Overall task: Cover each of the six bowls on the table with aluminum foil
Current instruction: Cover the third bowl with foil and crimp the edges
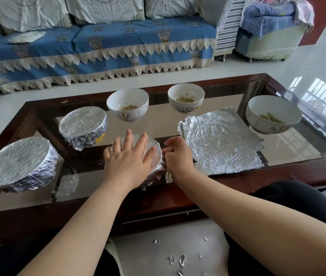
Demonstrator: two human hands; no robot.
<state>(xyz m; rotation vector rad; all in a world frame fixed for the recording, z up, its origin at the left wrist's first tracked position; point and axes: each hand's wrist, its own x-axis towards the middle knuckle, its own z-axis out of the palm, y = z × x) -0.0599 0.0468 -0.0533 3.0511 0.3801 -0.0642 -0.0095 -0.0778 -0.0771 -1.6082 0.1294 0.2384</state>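
- Behind the table, a long sofa with a blue patterned cover and cream lace edging (pixel 106 48) is standing on a pale shiny floor (pixel 307 62), and a small stool draped with a blue checked cloth (pixel 271 26) is standing at the far right.
- A dark wooden coffee table with a glass top (pixel 277 166) is filling the middle of the view.
- Three bowls are already sitting under crinkled silver foil: a large foil-covered bowl (pixel 18 164) at the near left, a second foil-covered bowl with a bit of yellow showing below the foil (pixel 83 128) just behind it, and a third foil-covered bowl (pixel 154 154) at the near centre.
- The left hand (pixel 128 156) is lying flat on top of this centre bowl, with the fingers straight and spread wide, pressing the foil.
- The right hand (pixel 176 156) is touching the right side of the same bowl; its fingers are curled narrow and seem to be pinching the foil edge there.
- Three white ceramic bowls with some pale food inside are standing uncovered: one with a wheat drawing (pixel 127 104) at the far centre, one with small cartoon figures (pixel 186 98) to its right, and one (pixel 273 114) at the far right.
- Flat sheets of aluminium foil (pixel 221 140) are lying stacked between the right hand and the rightmost bowl.
- Small torn scraps of foil (pixel 180 259) are lying on the floor between the person's knees.
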